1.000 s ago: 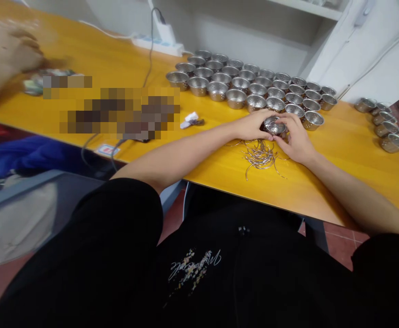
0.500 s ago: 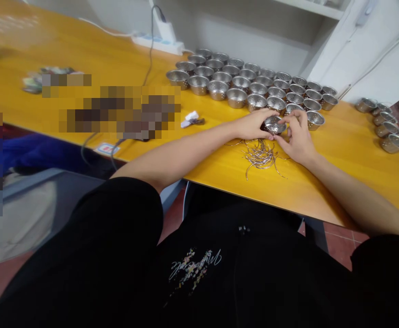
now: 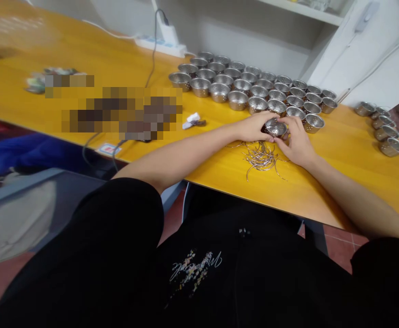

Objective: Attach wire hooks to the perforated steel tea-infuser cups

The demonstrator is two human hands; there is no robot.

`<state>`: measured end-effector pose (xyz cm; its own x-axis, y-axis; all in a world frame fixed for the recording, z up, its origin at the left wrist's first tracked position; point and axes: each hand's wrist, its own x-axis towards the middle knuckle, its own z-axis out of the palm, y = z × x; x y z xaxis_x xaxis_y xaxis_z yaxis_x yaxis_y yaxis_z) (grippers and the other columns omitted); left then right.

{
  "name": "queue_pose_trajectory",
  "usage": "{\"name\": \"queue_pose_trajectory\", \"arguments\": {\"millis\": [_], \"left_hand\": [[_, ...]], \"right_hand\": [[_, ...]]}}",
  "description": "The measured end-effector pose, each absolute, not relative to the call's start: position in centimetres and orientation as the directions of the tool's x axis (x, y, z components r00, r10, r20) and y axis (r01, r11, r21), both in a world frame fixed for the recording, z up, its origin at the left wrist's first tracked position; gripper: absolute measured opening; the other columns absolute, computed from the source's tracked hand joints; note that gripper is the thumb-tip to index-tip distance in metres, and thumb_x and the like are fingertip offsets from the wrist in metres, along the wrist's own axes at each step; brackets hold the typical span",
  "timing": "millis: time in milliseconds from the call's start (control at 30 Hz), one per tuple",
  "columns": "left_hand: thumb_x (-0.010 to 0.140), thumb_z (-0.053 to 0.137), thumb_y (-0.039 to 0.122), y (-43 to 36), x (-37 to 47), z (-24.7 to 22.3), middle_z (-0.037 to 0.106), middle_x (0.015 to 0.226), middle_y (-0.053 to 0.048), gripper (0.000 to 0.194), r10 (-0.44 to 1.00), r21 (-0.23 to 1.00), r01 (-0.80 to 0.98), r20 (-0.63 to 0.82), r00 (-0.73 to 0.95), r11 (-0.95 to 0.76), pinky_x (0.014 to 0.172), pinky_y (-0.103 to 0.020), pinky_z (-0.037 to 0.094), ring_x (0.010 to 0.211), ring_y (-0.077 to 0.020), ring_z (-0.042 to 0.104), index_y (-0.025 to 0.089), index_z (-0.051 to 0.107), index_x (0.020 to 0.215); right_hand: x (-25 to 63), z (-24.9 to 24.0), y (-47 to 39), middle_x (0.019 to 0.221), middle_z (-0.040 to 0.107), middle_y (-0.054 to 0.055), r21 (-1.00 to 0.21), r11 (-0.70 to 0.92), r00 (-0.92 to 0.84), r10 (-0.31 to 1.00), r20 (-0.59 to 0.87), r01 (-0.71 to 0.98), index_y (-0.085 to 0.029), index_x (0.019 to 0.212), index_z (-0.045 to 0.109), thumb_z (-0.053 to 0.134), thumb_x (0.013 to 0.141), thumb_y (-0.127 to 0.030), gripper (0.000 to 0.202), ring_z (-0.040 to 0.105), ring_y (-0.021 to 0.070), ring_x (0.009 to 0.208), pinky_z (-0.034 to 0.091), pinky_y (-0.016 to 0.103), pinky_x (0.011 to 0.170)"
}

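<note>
Between my two hands is a small perforated metal cup (image 3: 276,128), tilted so that its inside shows. My left hand (image 3: 256,127) is closed round its left side, thumb low and fingers over the top. On the cup's right side, my right hand (image 3: 295,142) grips the rim with fingers and thumb. Just below, a loose pile of thin curved metal wires (image 3: 261,157) lies on the table. Behind my hands stand rows of similar perforated cups (image 3: 238,100), upright with open tops. Whether a wire is in my fingers is too small to tell.
The yellow table (image 3: 220,168) has its front edge close to my body. More cups (image 3: 393,146) stand at the far right. A small white and dark item (image 3: 193,120) lies left of my forearm. A power strip (image 3: 160,45) with cables sits at the back.
My right hand's fingers, raised above the cup's rim before, have come down and closed against its right side. The cup has tilted slightly. My left hand keeps its hold.
</note>
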<state>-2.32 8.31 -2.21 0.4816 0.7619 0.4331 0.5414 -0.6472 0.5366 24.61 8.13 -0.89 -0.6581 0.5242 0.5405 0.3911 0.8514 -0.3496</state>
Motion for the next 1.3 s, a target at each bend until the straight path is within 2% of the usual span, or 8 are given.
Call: {"name": "queue_pose_trajectory", "arguments": {"millis": [200,300,433,667,833,967,1133,1300], "left_hand": [[0.084,0.088,0.046,8.7,-2.4,-2.6,0.069,0.167,-0.02,0.087,0.755,0.532,0.536,0.444,0.483,-0.656,0.138,-0.059,0.046,0.156,-0.0418,0.063,0.021,0.064,0.164],[0.084,0.088,0.047,8.8,-2.4,-2.7,0.069,0.168,-0.02,0.088,0.751,0.531,0.532,0.444,0.488,-0.66,0.139,-0.059,0.046,0.156,-0.042,0.063,0.022,0.064,0.165],[0.082,0.089,0.049,9.0,-2.4,-2.9,0.071,0.164,-0.018,0.087,0.746,0.531,0.524,0.456,0.486,-0.666,0.138,-0.06,0.047,0.153,-0.0426,0.064,0.023,0.066,0.162],[0.081,0.088,0.054,9.2,-2.4,-3.2,0.066,0.172,-0.021,0.097,0.769,0.539,0.549,0.431,0.472,-0.639,0.142,-0.062,0.044,0.159,-0.0442,0.061,0.02,0.062,0.168],[0.082,0.087,0.054,9.0,-2.4,-3.0,0.065,0.173,-0.021,0.098,0.768,0.54,0.547,0.431,0.473,-0.64,0.142,-0.062,0.044,0.16,-0.0448,0.06,0.02,0.061,0.17],[0.082,0.084,0.055,8.7,-2.2,-2.7,0.062,0.175,-0.023,0.1,0.781,0.54,0.565,0.404,0.476,-0.624,0.143,-0.062,0.042,0.162,-0.0456,0.059,0.017,0.06,0.171],[0.083,0.084,0.054,8.5,-2.1,-2.4,0.063,0.174,-0.023,0.1,0.781,0.541,0.564,0.391,0.487,-0.624,0.144,-0.063,0.039,0.164,-0.0462,0.056,0.019,0.058,0.172],[0.081,0.087,0.05,8.8,-2.2,-2.7,0.066,0.171,-0.021,0.098,0.775,0.546,0.551,0.412,0.479,-0.631,0.142,-0.063,0.041,0.161,-0.0447,0.06,0.022,0.061,0.17]], "right_hand": [[24.9,-1.6,8.5,0.169,0.056,0.018,-0.336,0.846,-0.682,0.533,0.501,0.414,-0.035,0.169,0.062,0.065,0.111,-0.078,0.073,0.082,0.0419,0.123,0.071,0.071,0.113],[24.9,-1.4,8.6,0.172,0.057,0.017,-0.308,0.859,-0.703,0.512,0.493,0.41,-0.034,0.169,0.063,0.064,0.113,-0.071,0.068,0.076,0.0453,0.138,0.067,0.073,0.12],[24.8,-0.7,8.6,0.168,0.068,0.018,-0.276,0.885,-0.745,0.465,0.478,0.375,-0.028,0.17,0.062,0.065,0.114,-0.059,0.064,0.064,0.0477,0.157,0.052,0.078,0.135],[24.7,-0.5,8.4,0.144,0.081,0.017,-0.241,0.864,-0.76,0.503,0.411,0.442,-0.027,0.157,0.069,0.062,0.114,-0.045,0.047,0.076,0.0463,0.132,0.062,0.075,0.117],[24.6,-0.3,8.1,0.138,0.075,0.017,-0.24,0.863,-0.773,0.505,0.385,0.445,-0.028,0.139,0.075,0.06,0.114,-0.044,0.033,0.076,0.0423,0.119,0.065,0.067,0.109],[24.6,-0.3,8.0,0.13,0.069,0.015,-0.272,0.836,-0.746,0.549,0.377,0.477,-0.028,0.128,0.07,0.065,0.112,-0.044,0.024,0.073,0.0366,0.102,0.065,0.061,0.096],[24.7,-0.5,8.0,0.121,0.067,0.012,-0.305,0.834,-0.718,0.551,0.424,0.46,-0.027,0.121,0.061,0.068,0.109,-0.041,0.021,0.067,0.0322,0.098,0.06,0.053,0.091],[24.7,-0.6,8.0,0.116,0.066,0.01,-0.294,0.853,-0.71,0.522,0.473,0.431,-0.03,0.121,0.063,0.068,0.111,-0.05,0.023,0.065,0.0314,0.094,0.061,0.053,0.088]]}}
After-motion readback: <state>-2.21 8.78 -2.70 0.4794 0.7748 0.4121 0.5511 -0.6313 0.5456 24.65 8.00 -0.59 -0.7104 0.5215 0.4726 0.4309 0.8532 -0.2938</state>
